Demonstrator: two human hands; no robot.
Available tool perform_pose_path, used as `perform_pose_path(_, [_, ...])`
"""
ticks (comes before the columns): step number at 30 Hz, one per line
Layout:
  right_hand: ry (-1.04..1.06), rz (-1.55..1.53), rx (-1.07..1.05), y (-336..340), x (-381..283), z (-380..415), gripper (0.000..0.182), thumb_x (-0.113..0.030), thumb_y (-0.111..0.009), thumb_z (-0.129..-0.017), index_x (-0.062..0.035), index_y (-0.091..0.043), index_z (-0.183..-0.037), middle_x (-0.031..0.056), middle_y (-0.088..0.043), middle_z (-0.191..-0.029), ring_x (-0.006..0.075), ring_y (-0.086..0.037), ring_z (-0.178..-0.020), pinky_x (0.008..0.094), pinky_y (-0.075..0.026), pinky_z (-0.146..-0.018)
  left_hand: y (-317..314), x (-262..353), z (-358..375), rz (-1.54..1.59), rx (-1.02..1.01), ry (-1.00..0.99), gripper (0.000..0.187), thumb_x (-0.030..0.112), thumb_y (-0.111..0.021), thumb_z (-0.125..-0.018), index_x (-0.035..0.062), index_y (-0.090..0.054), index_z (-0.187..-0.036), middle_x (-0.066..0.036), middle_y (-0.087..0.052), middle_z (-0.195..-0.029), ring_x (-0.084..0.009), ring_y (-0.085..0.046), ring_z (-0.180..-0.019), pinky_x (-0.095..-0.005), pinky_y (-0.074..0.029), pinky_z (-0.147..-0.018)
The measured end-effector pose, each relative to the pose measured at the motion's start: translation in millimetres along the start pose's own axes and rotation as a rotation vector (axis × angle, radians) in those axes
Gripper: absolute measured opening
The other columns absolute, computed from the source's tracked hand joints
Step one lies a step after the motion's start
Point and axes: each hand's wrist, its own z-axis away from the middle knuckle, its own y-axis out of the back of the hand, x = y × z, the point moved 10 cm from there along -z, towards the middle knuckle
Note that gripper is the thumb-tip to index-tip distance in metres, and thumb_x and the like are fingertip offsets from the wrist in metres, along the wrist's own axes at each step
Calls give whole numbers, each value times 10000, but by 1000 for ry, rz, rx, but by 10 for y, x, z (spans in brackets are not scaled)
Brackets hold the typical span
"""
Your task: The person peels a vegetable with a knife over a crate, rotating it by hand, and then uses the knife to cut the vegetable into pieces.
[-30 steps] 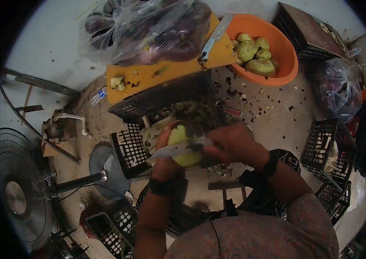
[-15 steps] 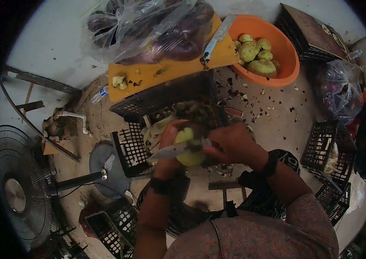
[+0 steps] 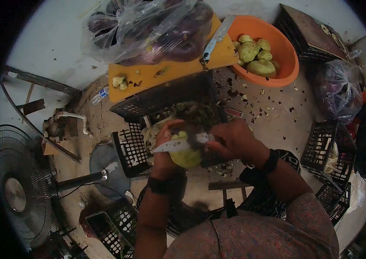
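My left hand (image 3: 164, 139) is wrapped round the left side of a yellow-green peeled vegetable (image 3: 186, 158), above the black crate (image 3: 127, 149). My right hand (image 3: 236, 140) grips the handle of a knife (image 3: 175, 145), whose spotted blade points left and lies across the upper part of the vegetable. The blade tip is near my left palm. Dark skin shows blurred at the top of the vegetable. Peelings (image 3: 196, 110) lie in the crate under and beyond my hands.
An orange basin (image 3: 290, 64) holds several peeled vegetables. A second knife (image 3: 218, 38) rests on the yellow board (image 3: 148, 77) beside a plastic bag of purple produce (image 3: 178, 39). A fan (image 3: 15, 195) stands left; more crates (image 3: 327, 144) are at right. Scraps litter the floor.
The knife blade has moved slightly up and right, now higher across the vegetable. The vegetable has shifted slightly left, and my right hand has tilted a little.
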Motion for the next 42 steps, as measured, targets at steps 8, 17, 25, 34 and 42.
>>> perform_pose_path(8, [2, -22, 7, 23, -77, -25, 279, -323, -639, -777, -79, -535, -690, 117, -535, -588, 327, -553, -537, 392, -425, -494, 89, -21, -45, -23, -12, -34, 462, 392, -509, -871, -3, -508, -1112, -102, -589, -1004, -188, -606, -908, -308, -503, -799])
perform_pose_path(17, [24, -16, 49, 53, -101, -6, 249, -288, -650, -776, -71, -551, -703, 113, -541, -585, 319, -559, -534, 386, -425, -492, -41, 102, -32, -127, -46, -132, 429, 353, -508, -862, -6, -518, -1098, -100, -599, -1014, -177, -602, -915, -305, -493, -811])
perform_pose_path(25, [-63, -96, -10, 7, 20, -12, 292, -361, -624, -787, -85, -573, -707, 116, -584, -613, 332, -581, -570, 420, -435, -515, 23, 99, -21, -150, -18, -80, 359, 285, -484, -870, -3, -524, -1080, -101, -604, -1004, -184, -603, -927, -308, -490, -823])
perform_pose_path(34, [-63, -83, -16, -116, 75, -52, 279, -330, -617, -790, -76, -565, -686, 125, -540, -565, 330, -541, -516, 395, -411, -488, 227, -50, 132, 79, 23, 11, 371, 270, -383, -898, -1, -489, -1128, -125, -573, -1076, -223, -579, -994, -350, -474, -865])
perform_pose_path(42, [-256, -212, -221, -502, 141, -47, 354, -368, -553, -841, -52, -567, -682, 161, -577, -647, 372, -559, -603, 431, -433, -553, 520, -210, 221, 91, 30, 72, 547, 435, -430, -845, 20, -450, -1200, -153, -548, -1130, -260, -556, -1027, -390, -447, -905])
